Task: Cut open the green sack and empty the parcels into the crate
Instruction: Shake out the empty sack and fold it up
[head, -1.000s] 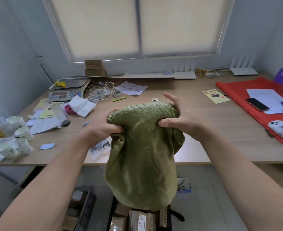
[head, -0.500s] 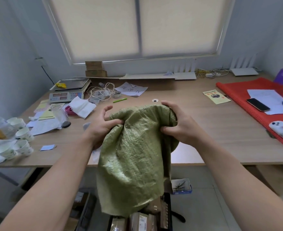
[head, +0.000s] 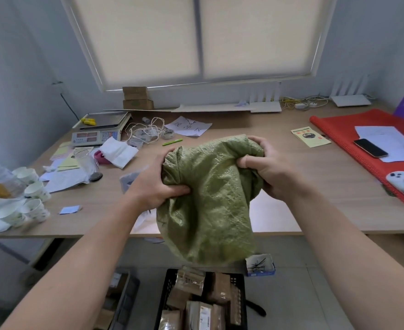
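I hold the green woven sack (head: 210, 201) upside down in mid-air in front of the desk edge. My left hand (head: 155, 184) grips a bunch of its fabric on the left. My right hand (head: 265, 170) clutches the bunched top on the right. The sack hangs limp, its lower end just above the black crate (head: 165, 289) on the floor. Several brown parcels (head: 196, 301) lie in the crate, some with white labels.
The wooden desk (head: 291, 186) carries a weighing scale (head: 98, 129), paper cups (head: 32, 198), papers, cords, a red mat (head: 367, 144) with a phone (head: 371, 148) and a white controller (head: 403, 184). A second bin (head: 122, 298) and a small blue box (head: 260, 265) sit on the floor.
The sack has been raised and regripped, and its lower end has lifted clear of the crate. More parcels now show in the crate below it.
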A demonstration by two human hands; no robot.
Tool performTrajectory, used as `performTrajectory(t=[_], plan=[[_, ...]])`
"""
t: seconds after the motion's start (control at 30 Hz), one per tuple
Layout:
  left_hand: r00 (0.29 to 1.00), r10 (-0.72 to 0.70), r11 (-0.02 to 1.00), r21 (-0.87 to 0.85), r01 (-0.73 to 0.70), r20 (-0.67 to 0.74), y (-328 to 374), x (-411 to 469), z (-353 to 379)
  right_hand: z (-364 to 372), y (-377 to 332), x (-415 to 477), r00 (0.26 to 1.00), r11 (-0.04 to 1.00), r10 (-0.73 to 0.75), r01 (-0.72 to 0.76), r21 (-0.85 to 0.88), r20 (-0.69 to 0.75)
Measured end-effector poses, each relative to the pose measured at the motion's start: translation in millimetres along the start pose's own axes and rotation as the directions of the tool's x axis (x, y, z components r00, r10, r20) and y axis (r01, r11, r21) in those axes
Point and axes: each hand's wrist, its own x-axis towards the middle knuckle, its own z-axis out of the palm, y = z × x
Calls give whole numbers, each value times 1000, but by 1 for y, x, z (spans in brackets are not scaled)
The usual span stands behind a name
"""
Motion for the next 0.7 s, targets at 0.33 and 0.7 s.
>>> performTrajectory(t=[0.33,0.7], plan=[[991,-130,924,-367,108,-36,-3,6,-3,-2,15,-10,974,853,-124,203,-481,191],[985,16,864,-498,73,173,4,-16,0,-5,14,2,999,986,-23,16,-166,-41]])
